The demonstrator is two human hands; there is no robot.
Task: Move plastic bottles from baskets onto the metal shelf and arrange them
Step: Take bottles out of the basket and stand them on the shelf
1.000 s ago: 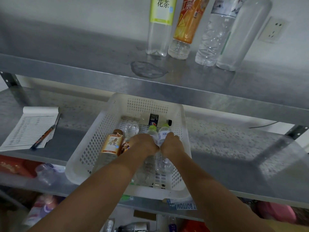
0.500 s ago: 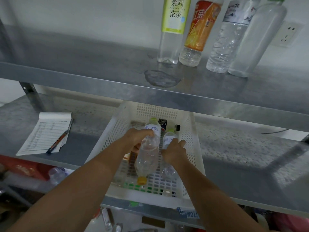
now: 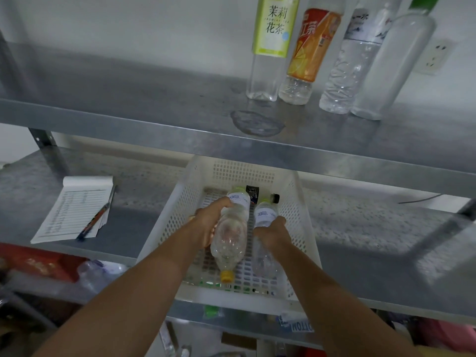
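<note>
Lifted since a second ago, the yellow-capped bottle (image 3: 230,238) hangs above the white basket (image 3: 164,228), left hand (image 3: 210,224) fingers clamped round it (cap down). The right hand (image 3: 273,234) grips the second bottle (image 3: 265,215), low in the basket. Best to flip the first upright, then stand both on the upper shelf (image 3: 128,94).

Four bottles stand on the upper shelf (image 3: 128,94): one green-labelled bottle (image 3: 273,29), one orange-labelled bottle (image 3: 313,45), one ribbed clear bottle (image 3: 353,63) and one plain clear bottle (image 3: 394,65). There is one basket (image 3: 164,228). Two hands, the left hand (image 3: 210,222) and the right hand (image 3: 273,234), hold one bottle each: one yellow-capped bottle (image 3: 230,235) and one pale-capped bottle (image 3: 265,212). At least one more, a black-capped bottle (image 3: 275,197), lies in the basket. There is one notepad (image 3: 74,207), one pen (image 3: 94,221) and one wall socket (image 3: 435,56).
</note>
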